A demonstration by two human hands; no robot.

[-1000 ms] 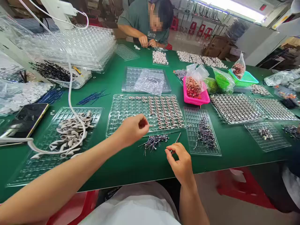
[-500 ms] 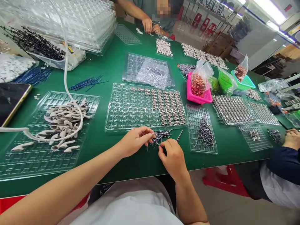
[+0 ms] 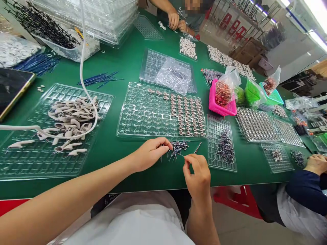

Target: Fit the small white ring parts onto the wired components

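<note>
At the table's front edge, a small heap of dark parts with thin wire legs [image 3: 178,146] lies between my two hands. My left hand [image 3: 153,153] has its thumb and forefinger closed at the left side of this heap; what the fingertips hold is too small to tell. Pinched in my right hand [image 3: 198,172] is a thin wire-legged part [image 3: 180,155], pointing left toward the heap. Fine metal tweezers [image 3: 197,147] lie just beyond the right fingers. Behind both hands sits a clear blister tray [image 3: 143,117], its right side filled with small brownish ring-headed pieces [image 3: 187,114].
On the left, a clear tray [image 3: 76,163] bears grey-beige curved pieces [image 3: 74,117], with a white cable [image 3: 82,51] looping over it. Right stand a tray of dark wired parts [image 3: 224,148] and a pink basket [image 3: 222,108]. Co-workers' hands [image 3: 176,22] show across the table and far right.
My right hand has moved right, away from the heap, with the thin wire-legged part in its fingers. My left hand stays by the heap. The camera view has shifted slightly.
</note>
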